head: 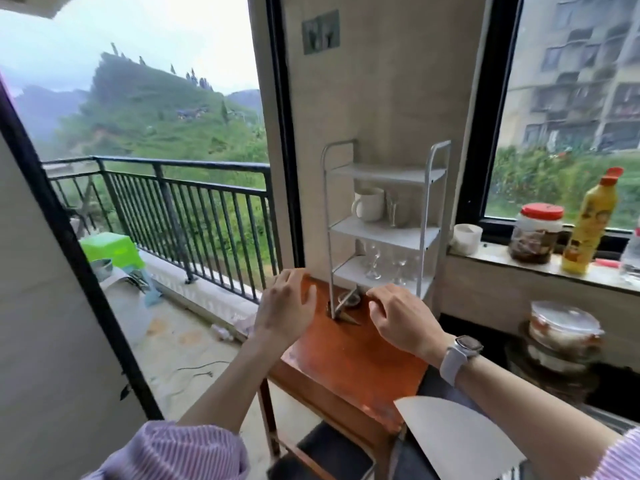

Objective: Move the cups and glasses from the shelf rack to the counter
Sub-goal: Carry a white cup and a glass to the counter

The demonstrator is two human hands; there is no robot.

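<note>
A white three-tier shelf rack [381, 233] stands at the far end of a reddish wooden table [349, 362]. On its middle tier sit a white mug [369, 204] and a slim clear glass [392, 207]. Several clear stemmed glasses [388, 265] stand on the bottom tier. My left hand [285, 306] hovers over the table's left edge with fingers spread and holds nothing. My right hand [398, 315], with a watch on the wrist, hovers in front of the rack's base with fingers loosely curled. A small clear glass [349, 299] appears to sit on the table between my hands, blurred.
To the right, a window ledge [540, 268] holds a white cup [467, 239], a red-lidded jar [535, 233] and a yellow bottle [590, 223]. Stacked lidded containers [562, 334] sit below it. A balcony with a railing [180, 202] and a green stool [112, 251] lies left.
</note>
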